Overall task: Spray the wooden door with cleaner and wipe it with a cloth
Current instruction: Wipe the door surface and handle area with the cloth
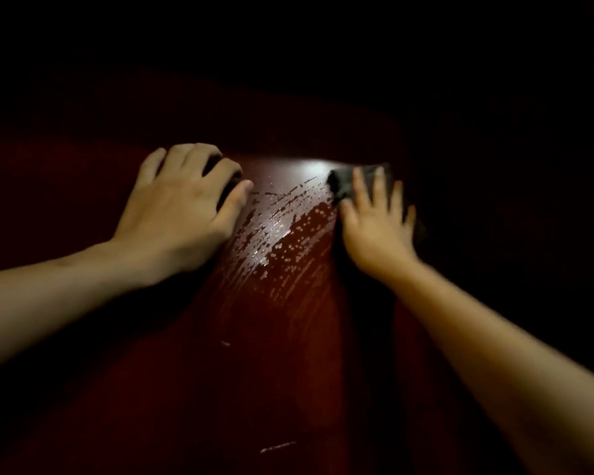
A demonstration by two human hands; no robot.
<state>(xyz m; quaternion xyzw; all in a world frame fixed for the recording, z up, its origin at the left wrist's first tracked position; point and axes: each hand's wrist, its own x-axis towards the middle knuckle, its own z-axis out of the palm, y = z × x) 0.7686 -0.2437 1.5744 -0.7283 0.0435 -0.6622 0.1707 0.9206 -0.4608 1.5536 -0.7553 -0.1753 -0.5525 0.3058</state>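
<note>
The dark red wooden door [288, 371] fills the view; most of it is in deep shadow. In the middle of the lit part is a wet patch [282, 234] of small drops and thin streaks; the drops shine in the light.

The left hand [182, 214] rests on the door just left of the wet patch; its fingers are bent and the fingertips touch the wood; its thumb tip sits at the edge of the wet patch; its grip is loose and holds nothing that can be seen.

The right hand [374, 228] is just right of the wet patch; its fingers are straight and spread apart; its grip is flat, not closed; it presses down on a dark grey cloth [343, 181].

The cloth lies flat on the door at the top right corner of the wet patch, touching it; part of it sticks out past the fingertips; the rest is hidden under the hand.

A bright spot [318, 165] of light shines on the wood just above the wet patch, next to the cloth.

Two small pale marks show on the door below the wet patch; both arms reach in from the bottom corners.
</note>
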